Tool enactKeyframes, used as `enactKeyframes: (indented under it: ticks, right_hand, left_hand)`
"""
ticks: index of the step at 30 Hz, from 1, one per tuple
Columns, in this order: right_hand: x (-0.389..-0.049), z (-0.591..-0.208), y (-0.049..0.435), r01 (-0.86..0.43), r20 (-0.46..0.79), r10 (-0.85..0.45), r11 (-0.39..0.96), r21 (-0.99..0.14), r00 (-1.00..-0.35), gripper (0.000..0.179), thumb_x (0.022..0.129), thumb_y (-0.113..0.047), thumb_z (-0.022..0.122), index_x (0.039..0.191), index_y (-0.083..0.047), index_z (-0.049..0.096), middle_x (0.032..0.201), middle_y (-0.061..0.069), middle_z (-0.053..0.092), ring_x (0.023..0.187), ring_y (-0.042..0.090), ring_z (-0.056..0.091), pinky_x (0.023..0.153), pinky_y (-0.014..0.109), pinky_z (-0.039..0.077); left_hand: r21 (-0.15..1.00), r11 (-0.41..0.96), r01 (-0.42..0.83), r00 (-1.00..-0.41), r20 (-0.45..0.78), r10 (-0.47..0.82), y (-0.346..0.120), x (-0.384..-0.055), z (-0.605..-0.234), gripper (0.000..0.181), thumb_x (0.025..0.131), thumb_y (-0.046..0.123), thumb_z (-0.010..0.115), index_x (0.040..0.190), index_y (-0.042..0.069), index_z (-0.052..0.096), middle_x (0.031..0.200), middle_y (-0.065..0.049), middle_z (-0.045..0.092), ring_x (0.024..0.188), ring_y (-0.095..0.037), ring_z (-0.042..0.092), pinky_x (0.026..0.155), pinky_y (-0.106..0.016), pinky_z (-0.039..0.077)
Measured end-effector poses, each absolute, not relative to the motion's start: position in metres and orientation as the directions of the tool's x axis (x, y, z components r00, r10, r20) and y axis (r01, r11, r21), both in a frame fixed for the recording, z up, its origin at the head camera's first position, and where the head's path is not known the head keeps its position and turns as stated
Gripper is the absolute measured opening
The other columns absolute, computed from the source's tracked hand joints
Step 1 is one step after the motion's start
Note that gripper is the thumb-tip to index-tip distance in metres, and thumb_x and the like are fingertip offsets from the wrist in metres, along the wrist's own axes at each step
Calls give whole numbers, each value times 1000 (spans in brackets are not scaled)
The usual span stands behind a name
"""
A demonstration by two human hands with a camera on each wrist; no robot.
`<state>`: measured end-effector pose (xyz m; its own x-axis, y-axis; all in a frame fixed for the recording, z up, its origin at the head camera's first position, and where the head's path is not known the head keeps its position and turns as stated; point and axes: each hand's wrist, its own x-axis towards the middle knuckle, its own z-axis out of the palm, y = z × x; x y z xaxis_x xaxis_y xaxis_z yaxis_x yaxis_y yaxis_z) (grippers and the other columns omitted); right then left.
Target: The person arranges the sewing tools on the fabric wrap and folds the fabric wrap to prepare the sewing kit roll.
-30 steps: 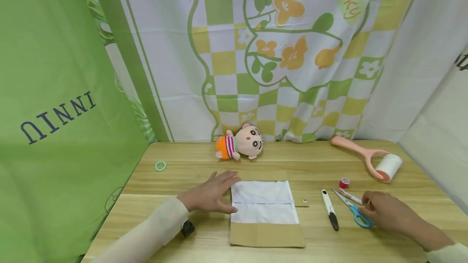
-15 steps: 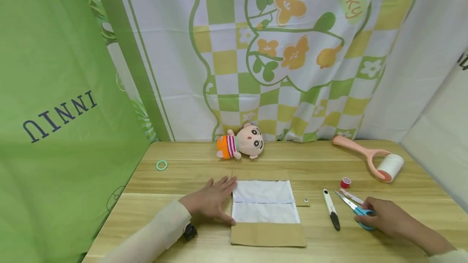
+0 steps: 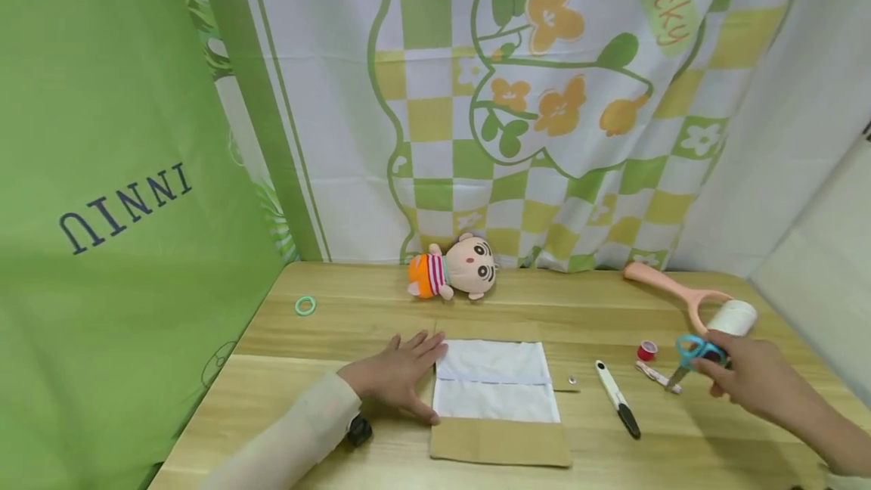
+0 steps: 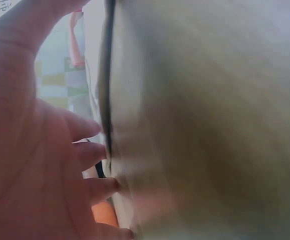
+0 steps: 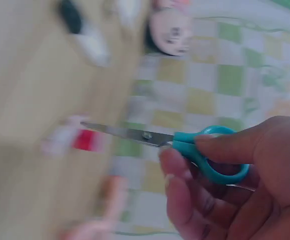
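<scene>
A tan fabric piece (image 3: 500, 442) lies opened flat in front of me, its white lining (image 3: 495, 399) facing up. From its right edge a short tab (image 3: 566, 386) with a metal snap sticks out. My left hand (image 3: 395, 375) rests along the left edge, fingers spread and fingertips right at the cloth. In the left wrist view that palm and its fingers show beside a blurred wooden surface. My right hand (image 3: 765, 376) holds small blue-handled scissors (image 5: 157, 138) raised, blades together and pointing down-left. Behind the blade tips lies a pinkish-white strip (image 3: 655, 374).
A red thread spool (image 3: 647, 351) and a white-and-black pen-shaped tool (image 3: 618, 401) lie right of the fabric. Farther back are a pink-handled lint roller (image 3: 670, 287), a plush doll (image 3: 469, 267) and a green ring (image 3: 305, 306). A curtain (image 3: 442, 119) hangs behind the table.
My right hand has taken the scissors up from the table and turned them tips down. The left hand stays at the fabric's left edge, its fingers spread. The head view has shifted slightly.
</scene>
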<state>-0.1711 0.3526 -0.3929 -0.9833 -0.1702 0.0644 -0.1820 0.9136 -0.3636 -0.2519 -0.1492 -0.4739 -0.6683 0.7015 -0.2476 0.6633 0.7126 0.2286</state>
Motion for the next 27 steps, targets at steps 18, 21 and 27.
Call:
enactKeyframes:
  ticks: [18, 21, 27]
  right_hand:
    - [-246, -290, 194, -727, 633, -376, 479, -493, -677, 37, 86, 9, 70, 122, 4, 61, 80, 16, 72, 65, -7, 65, 54, 18, 55]
    - [-263, -308, 162, -688, 548, -416, 427, -587, -726, 34, 91, 1, 68, 124, 2, 61, 80, 15, 74, 65, -2, 67, 56, 23, 57]
    - [-291, -355, 114, -518, 331, -470, 353, -779, -818, 30, 95, -3, 65, 124, 5, 61, 88, 25, 75, 67, 12, 72, 62, 27, 60]
  left_hand:
    - [246, 738, 629, -698, -241, 675, -145, -253, -469, 129, 70, 77, 72, 162, 12, 10, 171, -13, 2, 158, -30, 13, 118, -68, 21]
    - [248, 735, 631, -696, -238, 677, -146, -253, -471, 129, 70, 77, 72, 162, 10, 11, 170, -13, 4, 158, -31, 13, 119, -67, 20]
    - [238, 736, 634, -697, -237, 677, -147, -253, -472, 127, 72, 75, 72, 162, 9, 12, 170, -12, 5, 158, -32, 12, 120, -67, 20]
